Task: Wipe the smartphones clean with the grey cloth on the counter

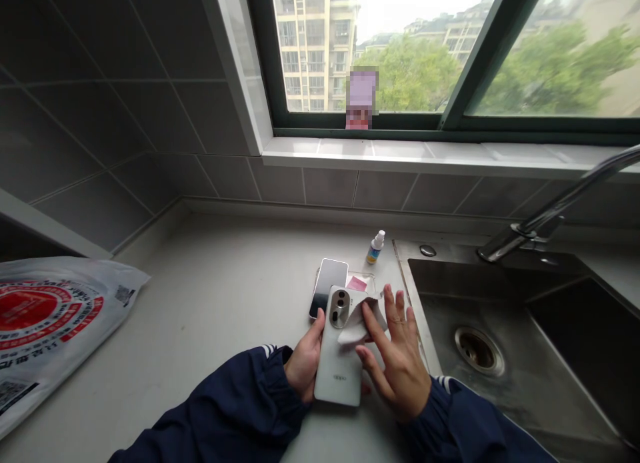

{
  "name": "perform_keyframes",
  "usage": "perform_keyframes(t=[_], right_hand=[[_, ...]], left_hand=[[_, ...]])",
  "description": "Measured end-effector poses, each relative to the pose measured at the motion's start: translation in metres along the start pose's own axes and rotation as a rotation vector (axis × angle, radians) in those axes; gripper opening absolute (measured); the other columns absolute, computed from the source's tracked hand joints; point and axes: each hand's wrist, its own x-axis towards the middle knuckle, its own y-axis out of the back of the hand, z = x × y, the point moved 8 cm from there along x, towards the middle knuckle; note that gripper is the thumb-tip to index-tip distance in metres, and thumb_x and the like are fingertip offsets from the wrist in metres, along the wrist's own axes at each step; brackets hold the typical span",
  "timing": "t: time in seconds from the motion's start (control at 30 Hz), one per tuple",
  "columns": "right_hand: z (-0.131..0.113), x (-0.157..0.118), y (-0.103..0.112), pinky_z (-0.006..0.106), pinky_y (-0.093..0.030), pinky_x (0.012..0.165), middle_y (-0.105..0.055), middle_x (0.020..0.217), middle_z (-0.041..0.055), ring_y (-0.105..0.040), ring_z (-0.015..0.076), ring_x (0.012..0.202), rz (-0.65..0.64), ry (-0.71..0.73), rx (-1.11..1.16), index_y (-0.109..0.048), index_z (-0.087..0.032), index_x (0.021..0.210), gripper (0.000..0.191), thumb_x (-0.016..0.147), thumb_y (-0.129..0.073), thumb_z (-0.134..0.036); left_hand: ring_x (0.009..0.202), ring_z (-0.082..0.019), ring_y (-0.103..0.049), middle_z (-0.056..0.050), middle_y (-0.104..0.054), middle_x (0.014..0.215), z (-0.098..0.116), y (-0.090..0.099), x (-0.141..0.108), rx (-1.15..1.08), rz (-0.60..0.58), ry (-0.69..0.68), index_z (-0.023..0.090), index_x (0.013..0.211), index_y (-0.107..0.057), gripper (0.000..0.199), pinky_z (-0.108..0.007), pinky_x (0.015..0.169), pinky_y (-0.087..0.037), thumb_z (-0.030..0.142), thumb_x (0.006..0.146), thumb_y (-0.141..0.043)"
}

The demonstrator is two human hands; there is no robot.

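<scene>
My left hand (306, 361) is closed around the left edge of a pale smartphone (336, 376), whose back with its round camera block faces up. Over the upper right of that back lies a crumpled white wipe (356, 326). My right hand (397, 359) rests a fingertip on the wipe, its fingers stretched out and spread; I see no grip around it. Just beyond, a second phone (331, 279) with a dark screen lies on the counter. Beside it, partly covered by the held phone, is a clear case (370, 277) with a pink piece (357, 283) on it.
A small white-capped spray bottle (375, 247) stands near the edge of the steel sink (435, 303). Above the sink reaches a chrome faucet (530, 233). A printed plastic bag (55, 323) lies on the counter (225, 276) at left. The window sill (400, 149) runs along the back.
</scene>
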Motion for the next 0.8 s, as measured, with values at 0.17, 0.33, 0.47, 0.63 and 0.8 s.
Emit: perform_keyframes(t=[0.17, 0.33, 0.47, 0.63, 0.8], right_hand=[[-0.016, -0.005, -0.013, 0.061, -0.02, 0.111, -0.017, 0.158, 0.0134, -0.012, 0.0358, 0.145, -0.118, 0.142, -0.001, -0.023, -0.017, 0.151, 0.061, 0.094, -0.045, -0.02], [-0.01, -0.004, -0.018, 0.061, -0.019, 0.111, -0.019, 0.157, 0.0154, -0.011, 0.0368, 0.145, -0.153, 0.122, -0.047, -0.018, -0.012, 0.152, 0.065, 0.095, -0.044, -0.03], [-0.001, 0.0, -0.012, 0.062, -0.017, 0.111, -0.017, 0.157, 0.0168, -0.008, 0.0377, 0.144, -0.115, 0.08, -0.01, -0.015, -0.01, 0.152, 0.067, 0.097, -0.04, -0.037], [-0.003, 0.0, -0.007, 0.062, -0.015, 0.112, -0.018, 0.157, 0.0158, -0.007, 0.0385, 0.144, -0.084, 0.1, 0.029, -0.014, -0.011, 0.153, 0.069, 0.096, -0.041, -0.039], [-0.023, -0.004, -0.007, 0.059, -0.016, 0.114, -0.023, 0.156, 0.0123, -0.01, 0.037, 0.144, -0.112, 0.212, 0.031, -0.022, -0.013, 0.151, 0.062, 0.096, -0.044, -0.03]], left_hand=[[0.123, -0.029, -0.053, -0.013, -0.061, 0.129, 0.005, -0.003, 0.005, -0.07, -0.057, -0.087, 0.017, 0.142, -0.041, 0.068, -0.043, 0.107, -0.031, 0.061, 0.092, -0.026], [0.11, -0.028, -0.061, -0.014, -0.065, 0.121, 0.003, -0.001, 0.006, 0.011, -0.04, -0.079, 0.015, 0.142, -0.041, 0.07, -0.042, 0.103, -0.036, 0.061, 0.092, -0.022], [0.076, -0.027, -0.069, -0.017, -0.072, 0.095, -0.018, 0.004, 0.0, 0.161, -0.02, 0.153, 0.007, 0.131, -0.055, 0.089, -0.045, 0.088, -0.045, 0.073, 0.085, -0.015], [0.07, -0.025, -0.069, -0.016, -0.072, 0.085, -0.024, 0.005, -0.003, 0.216, -0.05, 0.184, 0.006, 0.118, -0.065, 0.086, -0.044, 0.09, -0.045, 0.07, 0.087, -0.017], [0.115, -0.025, -0.059, -0.01, -0.07, 0.11, -0.01, 0.003, -0.001, 0.239, -0.045, -0.016, 0.02, 0.129, -0.058, 0.054, -0.04, 0.109, -0.031, 0.052, 0.093, -0.035]])
